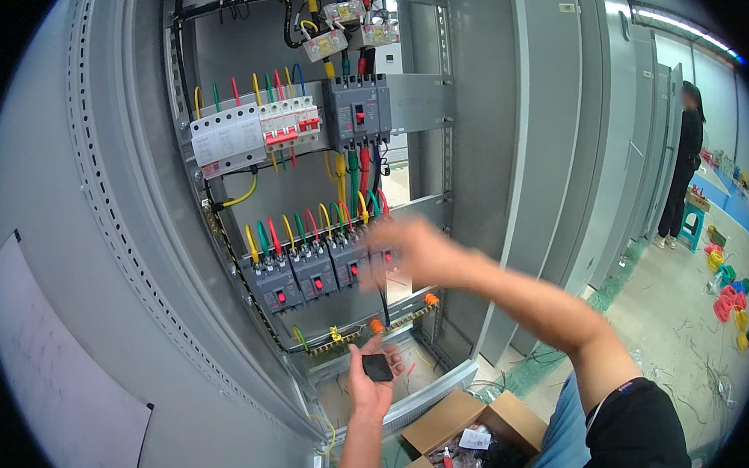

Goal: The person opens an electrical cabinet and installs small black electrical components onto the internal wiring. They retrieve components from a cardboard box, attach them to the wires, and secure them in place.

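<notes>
The head-worn fisheye looks down into the grey cabinet [483,116].

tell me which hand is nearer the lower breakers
Right: the right hand, blurred, is in front of the lower breakers at their right end; the left hand, with a black piece in it, is below them.

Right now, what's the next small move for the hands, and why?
Probably bring the right hand down to steady the small black square piece. It sits in the upturned left hand, while the right is motion-blurred in front of the lower breaker row; whether it holds anything can't be told.
</notes>
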Available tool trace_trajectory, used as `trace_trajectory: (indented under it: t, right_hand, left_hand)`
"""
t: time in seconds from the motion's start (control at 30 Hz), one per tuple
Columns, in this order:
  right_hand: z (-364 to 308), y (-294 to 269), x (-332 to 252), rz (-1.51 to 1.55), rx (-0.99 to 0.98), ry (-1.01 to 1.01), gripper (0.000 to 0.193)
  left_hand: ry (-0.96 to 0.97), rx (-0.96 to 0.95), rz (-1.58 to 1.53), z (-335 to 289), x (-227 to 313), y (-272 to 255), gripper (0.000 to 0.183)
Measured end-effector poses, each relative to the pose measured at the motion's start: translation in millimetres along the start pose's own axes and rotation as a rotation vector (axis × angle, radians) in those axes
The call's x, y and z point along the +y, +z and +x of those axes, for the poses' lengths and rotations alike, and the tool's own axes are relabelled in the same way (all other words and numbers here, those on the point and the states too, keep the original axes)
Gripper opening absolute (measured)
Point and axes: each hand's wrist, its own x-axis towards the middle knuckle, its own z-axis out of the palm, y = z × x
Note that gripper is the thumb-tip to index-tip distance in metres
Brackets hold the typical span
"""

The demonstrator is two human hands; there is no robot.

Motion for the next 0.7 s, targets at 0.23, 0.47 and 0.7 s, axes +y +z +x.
trace_trajectory:
  t: [0.23, 0.47, 0.7]
  right_hand:
    - [-118.4, 107.0, -39.0, -0.003, -0.255, 0.031, 0.068]
    - [-113.1, 99.5, -23.1, 0.377, -0.27, 0.067, 0.062]
    - [-123.0, 102.1, -10.6, 0.696, -0.039, 0.608, 0.03]
  left_hand:
    - [-0.04, -0.019, -0.003, -2.5, -14.7, 6.8, 0.063]
    - [-0.042, -0.087, 0.013, -15.4, -5.7, 18.2, 0.063]
    - [-0.052, -0.101, 0.137, -20.6, 7.3, 21.4, 0.041]
